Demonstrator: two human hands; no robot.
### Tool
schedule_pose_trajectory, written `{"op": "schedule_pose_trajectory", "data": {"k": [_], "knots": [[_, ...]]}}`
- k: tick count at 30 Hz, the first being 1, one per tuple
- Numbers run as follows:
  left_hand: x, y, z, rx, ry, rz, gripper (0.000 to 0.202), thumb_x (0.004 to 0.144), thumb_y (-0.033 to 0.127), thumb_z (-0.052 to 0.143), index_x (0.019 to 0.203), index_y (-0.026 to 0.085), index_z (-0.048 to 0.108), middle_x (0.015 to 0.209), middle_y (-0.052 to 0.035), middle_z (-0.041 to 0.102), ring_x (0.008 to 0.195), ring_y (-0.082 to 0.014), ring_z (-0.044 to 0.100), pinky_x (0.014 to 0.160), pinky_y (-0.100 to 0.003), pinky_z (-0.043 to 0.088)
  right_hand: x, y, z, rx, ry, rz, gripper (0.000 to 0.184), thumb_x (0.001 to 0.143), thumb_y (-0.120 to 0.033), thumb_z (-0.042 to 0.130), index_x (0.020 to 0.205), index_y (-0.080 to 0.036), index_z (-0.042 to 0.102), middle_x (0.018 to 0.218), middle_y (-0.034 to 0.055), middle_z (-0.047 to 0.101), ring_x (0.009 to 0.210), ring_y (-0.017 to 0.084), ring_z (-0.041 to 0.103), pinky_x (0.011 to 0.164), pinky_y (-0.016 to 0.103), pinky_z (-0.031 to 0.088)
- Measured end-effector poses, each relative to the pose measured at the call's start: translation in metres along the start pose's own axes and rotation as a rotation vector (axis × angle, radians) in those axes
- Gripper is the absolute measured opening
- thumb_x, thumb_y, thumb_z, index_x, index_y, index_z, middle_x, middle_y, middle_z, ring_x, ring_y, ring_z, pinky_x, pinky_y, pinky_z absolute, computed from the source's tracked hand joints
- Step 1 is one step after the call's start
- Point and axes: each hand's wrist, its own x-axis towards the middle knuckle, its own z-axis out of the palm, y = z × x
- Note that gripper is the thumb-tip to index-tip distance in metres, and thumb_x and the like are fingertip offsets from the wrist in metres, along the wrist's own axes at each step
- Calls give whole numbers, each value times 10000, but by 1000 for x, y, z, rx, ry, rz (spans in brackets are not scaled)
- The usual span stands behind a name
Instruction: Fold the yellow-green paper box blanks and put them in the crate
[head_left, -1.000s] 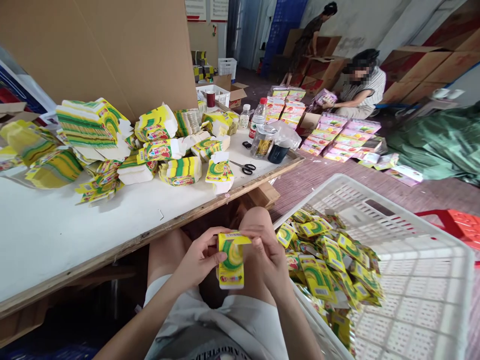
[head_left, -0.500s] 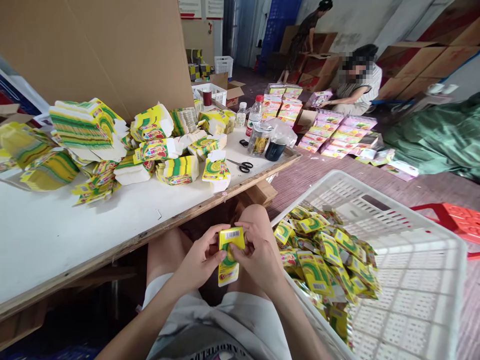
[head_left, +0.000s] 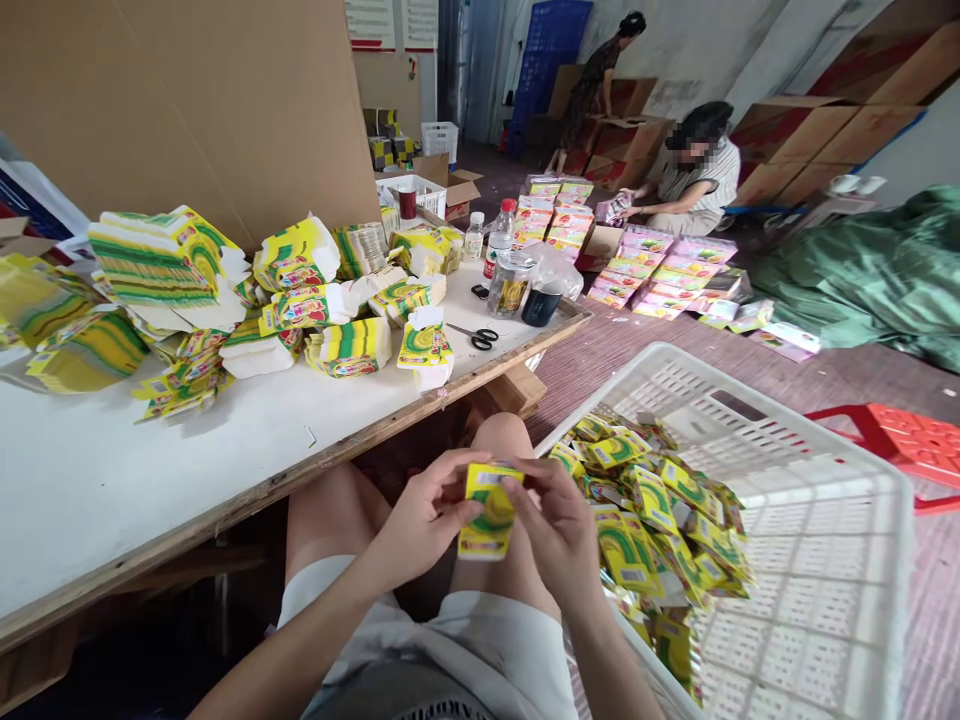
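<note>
Holding a small yellow-and-green carton [head_left: 486, 522] upright over the lap, the left hand [head_left: 421, 512] curls its fingers round the carton's left edge and lays its thumb across the printed face. The right hand [head_left: 561, 528] pinches the top right corner, fingertips on the end flap. Both hands are closed on the carton, which sits above the knees, below the bench [head_left: 150, 460] edge and just left of a crate.

The step in hand looks like shutting the carton's top end: the flap lies bent over the opening, though whether it is tucked in I cannot tell. Any further press there calls for a steady left-hand hold, so the thin card stays square, and a light touch from the right (such card creases easily).

The white slatted crate [head_left: 817, 480] at the person's right holds a heap of made-up cartons [head_left: 660, 520] of the same print, piled against its near left wall. On the bench, stacks of flat carton blanks [head_left: 161, 262] lie in loose bundles. Near the far corner are scissors [head_left: 475, 337], a clear jar [head_left: 510, 287] with something yellowish inside, a dark cup [head_left: 541, 306] and a red-capped bottle [head_left: 498, 236].

Beyond, rows of pink packs [head_left: 675, 270] lie on the floor beside a seated person [head_left: 694, 175], with brown cardboard boxes [head_left: 832, 135] stacked behind.
</note>
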Motion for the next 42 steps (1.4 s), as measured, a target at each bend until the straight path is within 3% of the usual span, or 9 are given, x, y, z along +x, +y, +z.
{"op": "schedule_pose_trajectory", "data": {"k": [2, 4, 6, 8, 11, 13, 22, 32, 42], "knots": [[24, 2, -8, 157, 126, 142, 471, 895, 269, 656, 1344, 244, 514, 1408, -116, 575, 1295, -271, 557, 1081, -404, 447, 3, -8, -16, -246, 286, -133, 89, 906, -300, 663, 960, -234, 688, 976, 74, 696, 943, 258, 643, 885, 440, 484], [56, 3, -30, 328, 479, 244, 575, 807, 265, 754, 1330, 232, 518, 1435, -115, 534, 1373, -280, 460, 1154, -419, 355, 6, -15, -32, -488, 505, -198, 142, 882, -334, 692, 964, -218, 698, 1106, 117, 661, 1101, 313, 582, 1027, 539, 367], [89, 2, -61, 334, 808, 204, 626, 759, 228, 784, 1319, 199, 506, 1380, -139, 541, 1345, -286, 460, 1114, -415, 383, 7, -15, -42, -578, 539, -196, 211, 873, -376, 693, 997, -205, 692, 1155, 139, 634, 1164, 341, 543, 1061, 576, 312], [117, 0, -91, 294, 882, 153, 620, 738, 194, 781, 1292, 144, 507, 1145, -135, 635, 1112, -275, 607, 947, -408, 491, 4, -8, -42, -507, 432, -157, 209, 890, -388, 657, 986, -204, 681, 1105, 134, 648, 1113, 329, 573, 1017, 549, 368], [134, -2, -115, 203, 853, 92, 477, 715, 176, 761, 1154, 105, 588, 708, 7, 606, 620, -158, 601, 628, -296, 499, -4, 6, -27, -332, 319, -9, 191, 908, -383, 619, 958, -207, 674, 995, 111, 684, 959, 285, 630, 890, 467, 467], [124, -2, -111, 148, 827, 102, 399, 723, 209, 743, 1093, 117, 626, 620, 53, 556, 520, -111, 527, 558, -246, 453, -8, 11, -12, -220, 300, 117, 212, 908, -401, 619, 970, -205, 673, 947, 101, 706, 882, 266, 650, 827, 431, 500], [-11, -22, -5, 33, 493, 24, 201, 820, 368, 746, 914, 191, 735, 890, -50, 754, 824, -213, 692, 777, -312, 562, -4, -12, 40, 268, 66, 374, 203, 921, -395, 626, 1044, -244, 568, 1040, 92, 769, 950, 268, 729, 851, 424, 587], [-9, -13, -36, -481, -86, -186, 619, 747, 592, 755, 1231, 211, 694, 1214, -174, 721, 1027, -362, 715, 844, -475, 574, -23, 0, 55, 582, -144, 442, 346, 833, -537, 705, 942, -253, 541, 852, 49, 755, 707, 225, 713, 619, 353, 589], [-6, -14, -20, -382, 212, -103, 406, 755, 475, 800, 997, 156, 734, 970, -111, 789, 885, -284, 740, 763, -378, 589, -25, 0, 58, 382, -88, 383, 356, 808, -548, 727, 903, -211, 666, 869, 80, 751, 794, 245, 703, 745, 387, 602]]}}
